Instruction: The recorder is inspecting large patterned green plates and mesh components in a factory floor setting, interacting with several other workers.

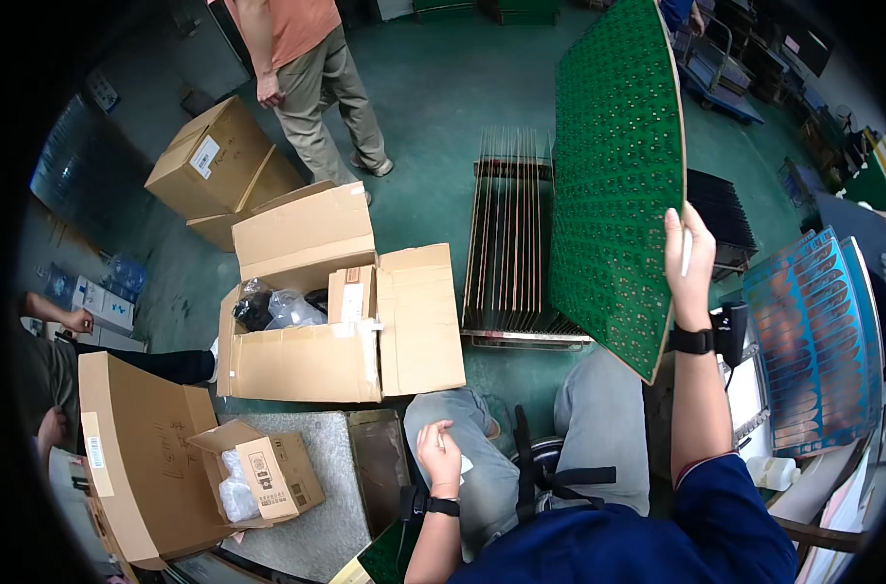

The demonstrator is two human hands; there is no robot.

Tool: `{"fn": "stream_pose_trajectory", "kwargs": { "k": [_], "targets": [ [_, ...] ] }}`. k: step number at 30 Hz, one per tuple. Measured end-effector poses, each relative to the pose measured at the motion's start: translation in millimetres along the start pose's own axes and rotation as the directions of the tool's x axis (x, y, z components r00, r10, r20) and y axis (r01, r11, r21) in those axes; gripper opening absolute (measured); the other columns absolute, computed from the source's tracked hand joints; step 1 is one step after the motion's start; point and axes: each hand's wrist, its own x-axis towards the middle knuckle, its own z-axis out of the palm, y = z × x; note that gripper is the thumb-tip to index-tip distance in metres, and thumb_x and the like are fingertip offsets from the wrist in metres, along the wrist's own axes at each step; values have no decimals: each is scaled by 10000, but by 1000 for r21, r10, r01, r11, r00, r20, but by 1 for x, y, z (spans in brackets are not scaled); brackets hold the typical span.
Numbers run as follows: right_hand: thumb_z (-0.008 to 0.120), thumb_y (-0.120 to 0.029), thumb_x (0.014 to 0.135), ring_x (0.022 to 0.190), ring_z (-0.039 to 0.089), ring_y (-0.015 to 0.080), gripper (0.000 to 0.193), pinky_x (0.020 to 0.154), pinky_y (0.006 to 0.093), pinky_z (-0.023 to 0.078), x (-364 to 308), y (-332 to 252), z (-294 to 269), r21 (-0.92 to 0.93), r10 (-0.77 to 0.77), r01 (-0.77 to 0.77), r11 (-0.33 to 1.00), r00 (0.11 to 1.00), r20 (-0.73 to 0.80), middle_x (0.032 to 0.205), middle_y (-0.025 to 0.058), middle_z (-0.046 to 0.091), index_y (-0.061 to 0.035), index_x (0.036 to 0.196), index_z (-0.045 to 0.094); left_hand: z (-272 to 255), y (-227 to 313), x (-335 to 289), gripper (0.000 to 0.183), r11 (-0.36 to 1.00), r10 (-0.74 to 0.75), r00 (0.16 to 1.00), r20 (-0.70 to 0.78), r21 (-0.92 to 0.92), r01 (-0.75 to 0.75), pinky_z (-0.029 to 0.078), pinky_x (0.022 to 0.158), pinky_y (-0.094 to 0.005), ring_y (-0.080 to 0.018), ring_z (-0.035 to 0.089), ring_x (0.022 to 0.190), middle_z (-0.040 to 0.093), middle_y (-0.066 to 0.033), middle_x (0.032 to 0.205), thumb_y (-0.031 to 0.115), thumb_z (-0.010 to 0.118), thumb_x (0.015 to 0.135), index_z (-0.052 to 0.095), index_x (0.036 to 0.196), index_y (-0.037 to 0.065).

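My right hand [691, 258] grips the right edge of a large green circuit board panel [618, 175], raised upright and slightly tilted. A white cover shows on one of its fingers. Just left of the panel stands a floor rack [477, 253] with several thin boards [516, 243] on edge. The panel hides part of the rack. My left hand [440, 457] is over my left thigh with its fingers curled in. A small white bit shows beside it, and I cannot make out whether the hand holds anything. Next to my left wrist lies another green board [384, 553], partly cut off.
Ahead on the left is an open cardboard box [302, 370] with bags inside. Another open carton [161, 448] and a small box [282, 477] sit at lower left. A blue patterned screen frame [817, 341] leans at right. One person [316, 78] stands ahead; another [49, 370] is at far left.
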Motion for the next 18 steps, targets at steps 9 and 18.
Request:
{"fn": "stream_pose_trajectory", "kwargs": {
  "k": [9,18],
  "targets": [
    [522,-82,889,781,617,402,215,641,415,489,-18,74,114,-181,104,-110,977,994,-44,818,241,613,-31,1082,603,-6,3,8,161,993,10,1000,-7,118,-9,453,721,-359,-287,583,775,615,-107,781,-68,489,749,621,777,21],
    [544,-105,878,857,604,409,231,703,456,493,3,112,132,-276,239,-237,932,971,-27,868,238,622,-73,1099,606,-3,-2,10,159,981,-15,1000,-8,192,16,444,722,-372,-296,577,776,618,-111,794,-52,490,729,617,785,28]
  ]
}}
